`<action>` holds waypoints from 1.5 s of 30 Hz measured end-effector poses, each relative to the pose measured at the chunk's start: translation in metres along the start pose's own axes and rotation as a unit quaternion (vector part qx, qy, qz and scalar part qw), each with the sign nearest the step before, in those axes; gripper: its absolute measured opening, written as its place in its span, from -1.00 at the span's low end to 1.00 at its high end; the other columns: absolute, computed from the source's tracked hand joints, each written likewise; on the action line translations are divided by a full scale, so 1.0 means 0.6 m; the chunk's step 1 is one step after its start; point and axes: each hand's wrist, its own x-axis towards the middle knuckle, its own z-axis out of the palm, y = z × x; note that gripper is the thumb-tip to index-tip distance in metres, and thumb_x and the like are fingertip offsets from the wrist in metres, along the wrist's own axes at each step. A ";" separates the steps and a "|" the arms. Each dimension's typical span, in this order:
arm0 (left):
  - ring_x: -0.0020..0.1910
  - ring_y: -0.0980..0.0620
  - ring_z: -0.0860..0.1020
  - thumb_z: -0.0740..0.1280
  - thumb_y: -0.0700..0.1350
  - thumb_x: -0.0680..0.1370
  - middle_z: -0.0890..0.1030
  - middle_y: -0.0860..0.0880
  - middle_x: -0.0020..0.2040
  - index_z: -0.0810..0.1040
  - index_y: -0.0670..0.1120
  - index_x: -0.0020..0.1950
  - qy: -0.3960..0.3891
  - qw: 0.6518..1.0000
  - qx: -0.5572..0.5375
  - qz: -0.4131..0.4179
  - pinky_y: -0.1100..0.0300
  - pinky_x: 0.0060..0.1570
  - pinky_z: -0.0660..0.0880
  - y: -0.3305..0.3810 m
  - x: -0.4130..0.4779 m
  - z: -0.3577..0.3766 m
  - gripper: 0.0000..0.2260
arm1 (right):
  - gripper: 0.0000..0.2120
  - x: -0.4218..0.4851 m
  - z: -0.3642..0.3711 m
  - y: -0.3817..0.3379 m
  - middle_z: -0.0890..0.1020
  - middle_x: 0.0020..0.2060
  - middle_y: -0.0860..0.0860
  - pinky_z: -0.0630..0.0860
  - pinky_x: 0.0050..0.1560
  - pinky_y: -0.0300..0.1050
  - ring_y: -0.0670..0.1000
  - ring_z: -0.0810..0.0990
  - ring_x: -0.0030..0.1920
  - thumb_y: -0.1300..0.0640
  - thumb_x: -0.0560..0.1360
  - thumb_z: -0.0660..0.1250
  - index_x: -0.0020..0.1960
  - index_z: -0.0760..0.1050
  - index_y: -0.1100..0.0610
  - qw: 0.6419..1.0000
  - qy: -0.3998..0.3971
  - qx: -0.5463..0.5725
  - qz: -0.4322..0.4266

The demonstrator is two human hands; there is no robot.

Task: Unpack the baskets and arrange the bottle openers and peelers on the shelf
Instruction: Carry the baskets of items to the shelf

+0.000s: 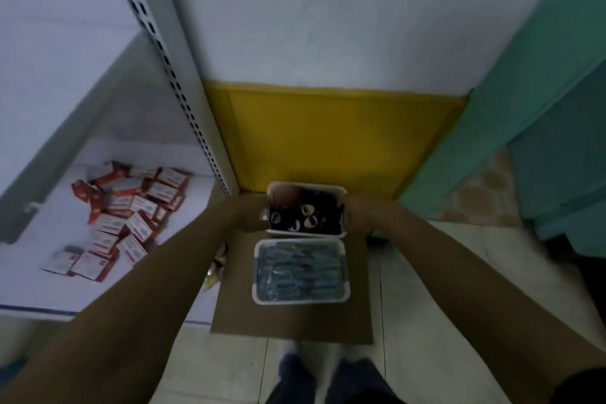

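Left hand (251,216) and right hand (359,216) clasp opposite side walls of the far basket (306,185), fingers closed against the plastic. Blur hides the finer finger detail.

- Far basket: white, rounded-rectangle, smooth moulded plastic. It sits at the far end of the cardboard sheet (288,321). Whether it is lifted or resting there, cannot tell.
- Contents: dark, glossy pieces with pale round spots, likely the bottle openers (305,216).
- Near basket (301,301): same make, mid-sheet, touching the far one. It is packed level with blue film-wrapped items, probably the peelers (300,269).
- Cardboard sheet: flat, brown, matte, on pale floor tiles.
- Shelf (29,285): left of the sheet, white painted metal. It carries a loose heap of red-and-white boxes (131,216).

Progress: both baskets look full, and no openers or peelers show on the shelf. By my reading the unpacking is barely begun, with all the arranging left.
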 end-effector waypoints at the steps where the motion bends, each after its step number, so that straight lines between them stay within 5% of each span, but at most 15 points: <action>1: 0.42 -0.12 0.31 0.23 0.08 0.59 0.27 -0.14 0.49 0.12 -0.09 0.53 -0.020 0.999 -0.022 -0.015 0.12 0.29 0.27 -0.016 0.013 0.037 -0.42 | -0.78 0.019 0.035 0.015 0.53 0.05 0.07 0.49 0.10 -0.01 0.12 0.51 0.10 0.05 0.56 0.31 0.13 0.45 0.14 0.999 -0.021 0.026 -0.012; 3: 0.44 -0.13 0.28 0.20 0.10 0.60 0.21 -0.16 0.51 0.06 -0.15 0.54 -0.056 0.993 -0.070 -0.081 0.07 0.34 0.27 -0.049 0.030 0.113 -0.37 | -0.59 0.044 0.096 0.036 0.45 0.30 0.14 0.39 0.31 0.02 0.09 0.46 0.24 0.11 0.58 0.28 0.38 0.34 0.21 0.989 -0.058 0.133 -0.043; 5: 0.44 -0.15 0.28 0.23 0.09 0.59 0.20 -0.19 0.51 0.02 -0.19 0.54 -0.062 0.978 -0.141 -0.139 0.05 0.35 0.29 -0.070 0.039 0.180 -0.33 | -0.58 0.066 0.150 0.051 0.43 0.33 0.22 0.36 0.31 -0.05 0.01 0.46 0.18 0.19 0.57 0.29 0.39 0.33 0.26 0.966 -0.077 0.239 -0.056; 9: 0.47 -0.14 0.22 0.31 0.07 0.55 0.17 -0.20 0.52 -0.02 -0.21 0.54 -0.070 0.933 -0.290 -0.203 0.07 0.39 0.23 -0.063 0.064 0.262 -0.25 | -0.73 0.104 0.233 0.075 0.62 0.09 -0.02 0.43 0.02 -0.36 -0.02 0.51 0.01 0.33 0.52 0.33 0.21 0.48 0.23 0.926 -0.133 0.353 -0.016; 11: 0.48 -0.15 0.20 0.33 0.09 0.53 0.16 -0.20 0.53 -0.01 -0.22 0.54 -0.054 0.908 -0.350 -0.225 0.05 0.41 0.21 -0.057 0.093 0.286 -0.22 | -0.58 0.121 0.265 0.085 0.58 0.12 0.11 0.51 0.02 -0.35 -0.04 0.58 0.04 0.45 0.43 0.35 0.27 0.43 0.30 0.901 -0.100 0.423 -0.013; 13: 0.49 -0.16 0.18 0.36 0.13 0.50 0.15 -0.20 0.53 0.00 -0.24 0.54 -0.022 0.887 -0.393 -0.243 0.00 0.42 0.19 -0.052 0.122 0.305 -0.18 | -0.55 0.133 0.280 0.086 0.57 0.13 0.18 0.56 0.03 -0.26 -0.01 0.62 0.05 0.44 0.41 0.35 0.29 0.41 0.36 0.880 -0.081 0.468 0.010; 17: 0.34 -0.21 0.40 0.43 0.10 0.45 0.37 -0.24 0.40 0.22 -0.27 0.46 0.022 0.850 -0.449 -0.275 -0.08 0.28 0.39 -0.040 0.164 0.331 -0.24 | -0.82 0.156 0.285 0.073 0.66 -0.03 0.05 0.56 -0.22 -0.39 0.05 0.61 -0.01 0.29 0.51 0.36 0.11 0.53 0.28 0.825 -0.087 0.551 0.089; 20: -0.07 -0.05 0.59 0.42 0.02 0.48 0.62 -0.15 0.05 0.52 -0.19 0.22 0.023 0.851 -0.471 -0.231 0.15 -0.12 0.51 -0.035 0.174 0.347 -0.59 | -0.78 0.167 0.287 0.066 0.59 -0.08 0.02 0.52 -0.28 -0.45 -0.01 0.57 -0.07 0.25 0.51 0.37 0.14 0.47 0.20 0.797 -0.079 0.584 0.136; 24: -0.12 0.04 0.59 0.42 -0.05 0.48 0.61 -0.06 -0.04 0.55 -0.14 0.16 -0.018 0.815 -0.539 -0.213 0.30 -0.26 0.43 -0.047 0.177 0.350 -0.70 | -0.56 0.167 0.300 0.056 0.55 0.18 0.17 0.51 0.19 -0.06 0.14 0.54 0.22 0.25 0.49 0.39 0.33 0.39 0.30 0.775 -0.084 0.604 0.165; 29: -0.13 0.03 0.59 0.47 -0.01 0.43 0.62 -0.14 0.05 0.51 -0.21 0.19 -0.079 0.841 -0.505 -0.175 0.33 -0.28 0.47 -0.057 0.182 0.332 -0.57 | -0.73 0.139 0.320 0.052 0.62 -0.08 0.03 0.55 -0.32 -0.40 -0.13 0.61 -0.19 0.25 0.44 0.44 0.12 0.53 0.22 0.741 -0.046 0.642 0.194; 33: 0.00 -0.04 0.60 0.50 0.05 0.39 0.59 -0.13 0.12 0.49 -0.23 0.23 -0.090 0.877 -0.457 -0.118 0.16 -0.05 0.57 -0.044 0.159 0.319 -0.47 | -0.86 0.073 0.341 0.035 0.66 -0.28 -0.09 0.53 -0.42 -0.36 -0.21 0.65 -0.37 0.25 0.39 0.49 -0.14 0.55 0.12 0.695 0.003 0.679 0.237; 35: -0.03 0.03 0.59 0.51 0.03 0.38 0.59 -0.08 0.08 0.54 -0.18 0.16 -0.091 0.884 -0.451 -0.082 0.25 -0.04 0.54 -0.031 0.138 0.313 -0.54 | -0.77 0.028 0.351 0.018 0.68 -0.17 0.03 0.62 -0.24 -0.21 -0.10 0.69 -0.23 0.14 0.35 0.54 -0.05 0.59 0.17 0.684 0.029 0.673 0.280; 37: -0.16 0.16 0.57 0.51 -0.02 0.39 0.59 -0.03 0.00 0.55 -0.07 0.08 -0.120 0.878 -0.460 -0.048 0.43 -0.24 0.48 -0.015 0.116 0.307 -0.67 | -0.45 -0.021 0.367 -0.001 0.63 0.06 0.15 0.60 0.07 -0.01 0.08 0.65 0.03 0.02 0.32 0.56 0.18 0.53 0.29 0.664 0.052 0.671 0.326; 41: -0.04 0.12 0.62 0.48 -0.21 0.41 0.58 -0.11 0.16 0.51 -0.14 0.22 -0.228 0.845 -0.483 0.013 0.31 -0.12 0.55 0.028 0.080 0.299 -0.60 | -0.34 -0.120 0.416 -0.039 0.62 0.11 0.20 0.57 -0.01 -0.07 0.10 0.62 0.03 -0.08 0.29 0.56 0.20 0.50 0.33 0.583 0.109 0.705 0.388; 45: -0.12 0.29 0.59 0.45 -0.28 0.45 0.58 -0.09 0.16 0.49 -0.15 0.28 -0.262 0.871 -0.406 0.091 0.43 -0.25 0.52 0.101 0.041 0.316 -0.59 | -0.22 -0.218 0.479 -0.063 0.56 0.19 0.22 0.52 0.20 0.10 0.19 0.57 0.17 -0.10 0.27 0.57 0.30 0.41 0.32 0.513 0.143 0.732 0.426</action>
